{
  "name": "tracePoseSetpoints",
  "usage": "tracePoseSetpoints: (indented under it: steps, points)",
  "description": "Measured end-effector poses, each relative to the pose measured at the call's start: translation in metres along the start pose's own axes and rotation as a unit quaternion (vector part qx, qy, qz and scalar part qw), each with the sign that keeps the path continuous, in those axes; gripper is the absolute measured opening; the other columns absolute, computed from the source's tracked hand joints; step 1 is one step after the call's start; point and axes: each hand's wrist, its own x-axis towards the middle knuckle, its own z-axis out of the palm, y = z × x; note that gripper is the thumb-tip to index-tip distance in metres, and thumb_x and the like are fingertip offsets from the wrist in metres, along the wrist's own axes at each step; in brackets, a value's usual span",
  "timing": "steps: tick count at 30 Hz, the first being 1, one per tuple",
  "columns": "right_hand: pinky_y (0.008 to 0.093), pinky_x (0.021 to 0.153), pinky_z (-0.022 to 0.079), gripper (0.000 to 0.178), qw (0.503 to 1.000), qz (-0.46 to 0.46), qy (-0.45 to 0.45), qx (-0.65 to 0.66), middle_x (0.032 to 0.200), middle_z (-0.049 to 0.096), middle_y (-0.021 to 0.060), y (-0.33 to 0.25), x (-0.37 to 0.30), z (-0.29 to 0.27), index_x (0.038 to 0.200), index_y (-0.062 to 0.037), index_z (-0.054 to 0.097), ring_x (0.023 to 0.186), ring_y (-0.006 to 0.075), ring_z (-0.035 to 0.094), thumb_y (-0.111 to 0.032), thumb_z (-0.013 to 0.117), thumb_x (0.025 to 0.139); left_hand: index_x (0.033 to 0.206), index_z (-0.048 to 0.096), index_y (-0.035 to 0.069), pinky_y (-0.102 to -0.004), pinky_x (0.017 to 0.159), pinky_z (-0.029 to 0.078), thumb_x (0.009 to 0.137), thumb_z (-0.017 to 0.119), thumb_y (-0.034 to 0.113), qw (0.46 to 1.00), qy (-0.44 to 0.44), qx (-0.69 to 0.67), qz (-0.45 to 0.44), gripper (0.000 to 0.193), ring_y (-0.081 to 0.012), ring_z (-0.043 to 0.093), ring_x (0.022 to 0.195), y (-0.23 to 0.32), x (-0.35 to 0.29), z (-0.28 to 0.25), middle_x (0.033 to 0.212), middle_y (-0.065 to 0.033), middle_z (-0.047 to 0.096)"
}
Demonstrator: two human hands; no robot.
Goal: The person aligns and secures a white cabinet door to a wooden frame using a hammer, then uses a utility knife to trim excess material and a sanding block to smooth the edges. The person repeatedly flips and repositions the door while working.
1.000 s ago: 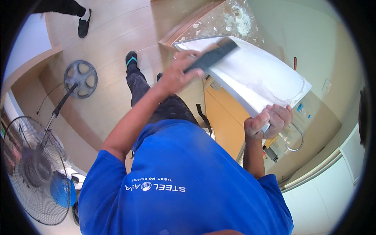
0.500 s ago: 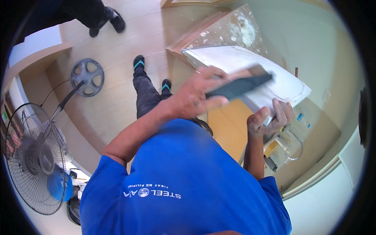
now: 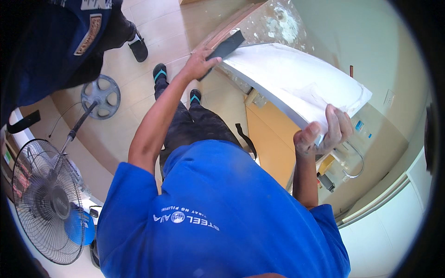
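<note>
I read a smoothing pass: left hand (image 3: 199, 64) grips the dark block (image 3: 229, 44) at the far-left end of the white panel (image 3: 287, 76), right hand (image 3: 335, 134) grasps its near corner; next stroke likely wants block flat, corner steady.

A pale beige tiled floor (image 3: 157, 34) spreads far left under bright light; a plain pale-green wall (image 3: 366, 41) bearing a white rectangular outlet (image 3: 389, 96) rises right; a grey wire-caged pedestal fan (image 3: 60, 202) stands near left.
</note>
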Motion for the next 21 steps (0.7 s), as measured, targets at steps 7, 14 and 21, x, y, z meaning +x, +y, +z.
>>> tracePoseSetpoints:
  steps: [7, 14, 21]
  points:
    - [0.0513, 0.114, 0.032, 0.067, 1.000, 0.011, 0.018, 0.020, 0.149, 0.047, 0.0189, 0.000, 0.007, 0.005, 0.146, -0.0029, 0.048, 0.136, 0.0346, 0.038, -0.054, 0.055, 0.103, 0.121, 0.071, -0.001, -0.0421, 0.099, 0.050, 0.093, 0.076, 0.033, 0.980, 0.050, -0.062, 0.180, 0.044, -0.0351, 0.063, 0.112, 0.177, -0.088, 0.007, 0.119, -0.0190, 0.065]
    - [0.0633, 0.121, 0.022, 0.090, 0.996, -0.032, 0.019, 0.086, 0.163, 0.026, 0.0285, 0.001, 0.006, 0.003, 0.158, -0.0003, 0.033, 0.150, 0.0486, 0.022, -0.058, 0.065, 0.097, 0.133, 0.065, -0.006, -0.0364, 0.105, 0.047, 0.097, 0.072, 0.040, 0.970, 0.008, -0.175, 0.172, 0.059, -0.0233, 0.063, 0.117, 0.238, -0.079, -0.033, 0.124, -0.0148, 0.069]
    - [0.0641, 0.120, 0.022, 0.087, 0.993, -0.076, -0.025, 0.089, 0.164, 0.024, 0.0291, 0.017, -0.007, -0.003, 0.158, -0.0046, 0.037, 0.152, 0.0532, 0.019, -0.058, 0.067, 0.096, 0.117, 0.073, -0.003, -0.0359, 0.092, 0.050, 0.097, 0.070, 0.046, 0.999, 0.003, -0.023, 0.040, 0.053, -0.0239, 0.064, 0.100, 0.155, -0.043, -0.008, 0.108, -0.0127, 0.068]
